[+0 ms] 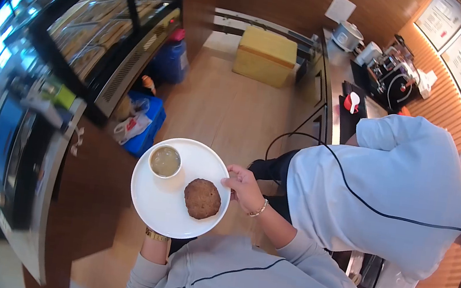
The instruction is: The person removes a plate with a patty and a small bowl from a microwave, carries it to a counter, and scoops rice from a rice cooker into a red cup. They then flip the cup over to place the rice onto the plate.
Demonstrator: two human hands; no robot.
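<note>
A round white plate (142,196) is in front of me, below the middle of the view. My right hand (245,189) grips its right rim, thumb on top and fingers partly hidden below. My left wrist (157,235), with a gold-coloured band, runs under the near edge; the plate hides that hand and its fingers. On the plate's far left part stands a small white cup (165,161) of cloudy greenish-yellow liquid. A brown, rough-surfaced round baked piece (202,199), like a cookie or bun, lies at the right near my right hand.
Close on my right, a person in a light shirt (383,181) faces the counter, which holds a rice cooker (347,37) and a coffee machine (394,75). At left are a display case (100,28) and a blue crate (151,128). A yellow box (265,55) stands ahead.
</note>
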